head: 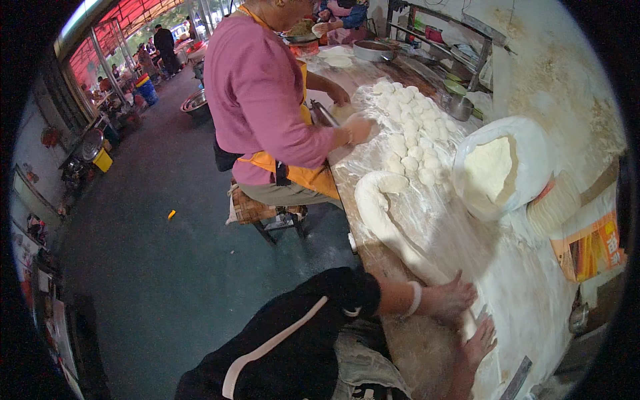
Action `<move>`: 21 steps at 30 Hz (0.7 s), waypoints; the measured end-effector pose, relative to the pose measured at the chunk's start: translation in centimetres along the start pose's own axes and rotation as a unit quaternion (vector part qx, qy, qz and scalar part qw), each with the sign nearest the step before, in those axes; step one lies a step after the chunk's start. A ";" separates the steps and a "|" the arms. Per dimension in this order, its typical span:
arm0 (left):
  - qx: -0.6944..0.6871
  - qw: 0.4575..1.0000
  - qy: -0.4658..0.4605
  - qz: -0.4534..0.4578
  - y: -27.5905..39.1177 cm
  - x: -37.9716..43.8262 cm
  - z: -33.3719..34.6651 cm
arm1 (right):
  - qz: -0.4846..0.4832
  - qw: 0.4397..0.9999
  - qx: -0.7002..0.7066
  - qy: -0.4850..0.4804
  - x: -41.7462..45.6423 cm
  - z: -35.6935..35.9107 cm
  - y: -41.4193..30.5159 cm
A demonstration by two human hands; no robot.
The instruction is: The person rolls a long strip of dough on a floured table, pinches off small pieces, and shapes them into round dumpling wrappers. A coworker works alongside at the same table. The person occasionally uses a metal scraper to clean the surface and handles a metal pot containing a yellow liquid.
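Observation:
A long, thick rope of white dough (380,217) lies on the floured wooden worktable (530,295), its far end bent into a hook. My left hand (452,298), with a white band at the wrist, presses down on the near part of the rope with fingers apart. Just nearer to me, my right hand (481,342) lies over the same rope, fingers spread. Both palms hide the dough under them. Many small lumps of dough (412,120) sit clustered past the hooked end. Close to my right hand rests a flat metal blade (517,378).
A co-worker (270,90) in a pink top sits at the table's left edge, hands on dough beside a rolling pin (324,113). An open bag of flour (487,165) stands against the wall side. Beyond are a round metal pan (374,50) and another person (345,20).

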State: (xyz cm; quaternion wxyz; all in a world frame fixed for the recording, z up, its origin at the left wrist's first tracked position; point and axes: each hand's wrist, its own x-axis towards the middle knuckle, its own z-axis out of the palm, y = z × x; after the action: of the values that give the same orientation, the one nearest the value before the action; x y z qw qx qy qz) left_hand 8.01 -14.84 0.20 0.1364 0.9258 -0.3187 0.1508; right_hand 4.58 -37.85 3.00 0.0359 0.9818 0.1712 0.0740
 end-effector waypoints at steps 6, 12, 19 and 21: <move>-0.018 0.999 -0.012 -0.033 0.7 -1.0 -1.9 | -0.063 0.995 0.070 -0.040 0.7 0.6 2.3; -0.054 0.995 0.022 0.080 -0.9 -7.1 -2.3 | -0.114 0.989 0.095 0.021 -3.0 -0.8 1.0; 0.093 0.987 -0.111 -0.068 -11.2 -11.8 -8.3 | -0.160 0.959 0.233 0.010 1.4 -0.6 -5.6; 0.137 0.990 0.035 -0.015 -15.5 -15.7 -6.4 | -0.173 0.947 0.271 0.003 3.0 -1.6 -8.3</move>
State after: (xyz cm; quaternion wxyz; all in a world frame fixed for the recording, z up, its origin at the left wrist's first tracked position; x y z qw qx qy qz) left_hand 4.74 7.81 -2.15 0.0219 0.9345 -0.2762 0.2234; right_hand 4.35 -28.98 4.17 -0.2203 0.9094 0.3521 0.0206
